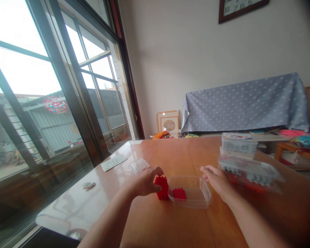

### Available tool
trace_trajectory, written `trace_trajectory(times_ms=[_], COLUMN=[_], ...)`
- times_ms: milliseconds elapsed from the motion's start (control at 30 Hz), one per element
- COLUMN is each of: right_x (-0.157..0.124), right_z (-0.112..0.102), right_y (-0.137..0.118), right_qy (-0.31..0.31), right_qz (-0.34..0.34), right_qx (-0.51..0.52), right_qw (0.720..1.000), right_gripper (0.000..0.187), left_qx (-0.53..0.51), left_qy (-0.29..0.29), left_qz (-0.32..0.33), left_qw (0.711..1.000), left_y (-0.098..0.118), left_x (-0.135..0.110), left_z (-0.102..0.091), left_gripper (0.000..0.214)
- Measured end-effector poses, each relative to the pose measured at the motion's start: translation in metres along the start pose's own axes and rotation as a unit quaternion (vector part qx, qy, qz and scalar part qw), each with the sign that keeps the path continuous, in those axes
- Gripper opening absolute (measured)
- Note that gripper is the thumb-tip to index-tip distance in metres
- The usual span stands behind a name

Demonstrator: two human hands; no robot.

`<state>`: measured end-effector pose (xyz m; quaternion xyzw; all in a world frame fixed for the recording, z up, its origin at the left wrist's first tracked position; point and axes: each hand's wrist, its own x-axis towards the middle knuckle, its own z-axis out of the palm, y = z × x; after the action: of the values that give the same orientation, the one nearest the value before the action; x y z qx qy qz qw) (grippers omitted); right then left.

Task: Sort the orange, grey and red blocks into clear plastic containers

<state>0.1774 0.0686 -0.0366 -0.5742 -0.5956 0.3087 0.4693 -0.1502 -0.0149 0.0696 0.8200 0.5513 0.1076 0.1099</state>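
Note:
My left hand point(144, 181) rests on a stack of red interlocking plastic blocks point(162, 188), its fingers curled over the top of the stack. The stack stands on the wooden table point(134, 220), just left of a clear plastic food container point(196, 199). One red block point(179, 193) lies inside that container. My right hand point(215, 179) hovers beyond the container's right end, fingers loose and holding nothing. A clear plastic lid point(138, 165) lies on the table past my left hand.
Two clear plastic boxes point(239, 146) stand at the table's right, with red pieces point(248, 187) showing through the nearer one point(249, 170). A printed paper card point(113, 162) lies near the window point(67, 86), which runs along the table's left edge.

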Motion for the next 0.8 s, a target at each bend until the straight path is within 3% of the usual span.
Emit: trace_trajectory(times_ms=[200, 367, 600, 800], right_x=[0.002, 0.003, 0.003, 0.005], right_z=[0.001, 0.002, 0.003, 0.002], right_y=[0.001, 0.002, 0.001, 0.001], right_qy=[0.003, 0.004, 0.011, 0.019], right_qz=[-0.005, -0.009, -0.017, -0.024], right_qx=[0.004, 0.001, -0.005, 0.009], right_qw=[1.000, 1.000, 1.000, 0.999], right_gripper=[0.042, 0.042, 0.041, 0.040], left_qx=[0.001, -0.003, 0.023, 0.036], left_qy=[0.029, 0.043, -0.042, -0.097], left_qz=[0.011, 0.043, 0.073, 0.036], left_qw=[1.000, 0.998, 0.996, 0.994], left_y=[0.010, 0.045, 0.095, 0.107], left_x=[0.002, 0.012, 0.049, 0.077], left_z=[-0.007, -0.010, 0.023, 0.046], left_gripper=[0.045, 0.034, 0.040, 0.045])
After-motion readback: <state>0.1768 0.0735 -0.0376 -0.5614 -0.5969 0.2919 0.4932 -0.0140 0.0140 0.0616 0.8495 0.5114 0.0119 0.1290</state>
